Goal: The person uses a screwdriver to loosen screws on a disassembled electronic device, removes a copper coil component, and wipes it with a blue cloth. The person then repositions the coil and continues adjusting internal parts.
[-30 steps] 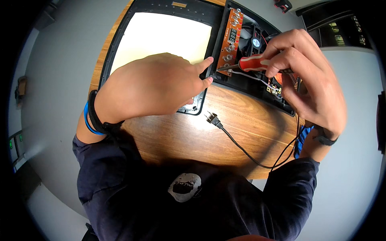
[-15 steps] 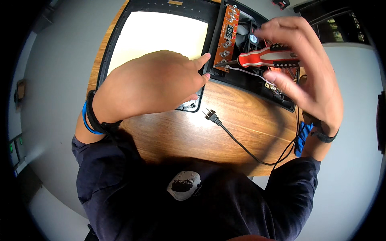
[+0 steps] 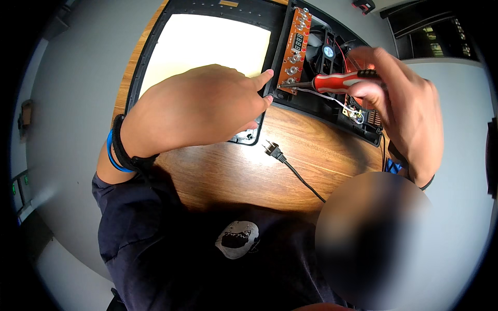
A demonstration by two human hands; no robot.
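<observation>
A screwdriver [image 3: 334, 83] with a red, grey and black handle lies nearly level in my right hand [image 3: 415, 111], thumb and fingers closed around the grip. Its tip meets the lower left corner of an orange-brown circuit board [image 3: 288, 68] with a small digit display. This board sits in an opened black housing [image 3: 319, 106] that also holds a fan [image 3: 327, 52] and thin wires. My left hand [image 3: 199, 106] reaches across a black-framed pale panel [image 3: 212, 46]. Its fingers are spread, two tips resting at the frame's edge beside the board, with nothing gripped.
On the wooden table [image 3: 223, 179], a black two-prong plug [image 3: 272, 149] lies in front of the housing, its cord running right. A blue item [image 3: 393, 166] shows beside my right wrist. A round blur hides my right forearm. A red and black object [image 3: 364, 6] lies beyond the table.
My right hand's fingers, spread loosely around the screwdriver before, have closed on its handle. The handle appears turned. My left hand stays in place.
</observation>
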